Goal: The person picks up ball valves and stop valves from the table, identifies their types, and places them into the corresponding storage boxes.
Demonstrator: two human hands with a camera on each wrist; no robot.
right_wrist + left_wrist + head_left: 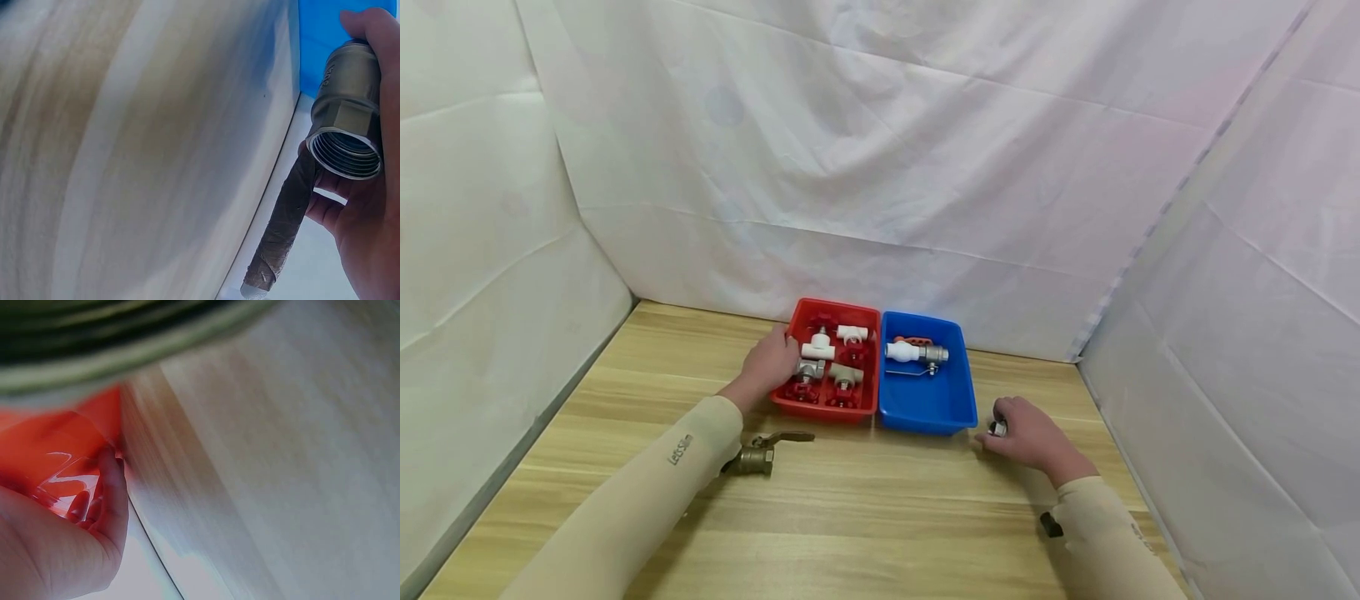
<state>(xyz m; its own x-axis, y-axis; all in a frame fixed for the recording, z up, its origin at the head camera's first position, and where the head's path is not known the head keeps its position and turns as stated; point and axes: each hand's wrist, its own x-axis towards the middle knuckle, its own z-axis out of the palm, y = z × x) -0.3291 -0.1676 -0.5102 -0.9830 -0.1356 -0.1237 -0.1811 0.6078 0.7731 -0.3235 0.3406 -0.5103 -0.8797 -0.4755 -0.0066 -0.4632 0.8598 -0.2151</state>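
My right hand (1026,433) grips a metal ball valve (347,112) just right of the blue bin (925,412). In the right wrist view its threaded opening faces the camera, and a dark, wrapped lever handle (281,225) slants downward. My left hand (770,362) holds the left wall of the red bin (823,412), its fingers (112,494) bent against the plastic. Several valves with red handwheels, white, beige and metal-bodied, lie in that bin. A brass lever valve (756,460) rests on the table beside my left sleeve; its threaded end looks blurred and close in the left wrist view.
The blue bin stands against the red one and holds a white valve (902,352), a metal valve with a lever (934,354) and an orange handle (913,340). White cloth walls (880,167) enclose the wooden table (865,517) behind and at both sides.
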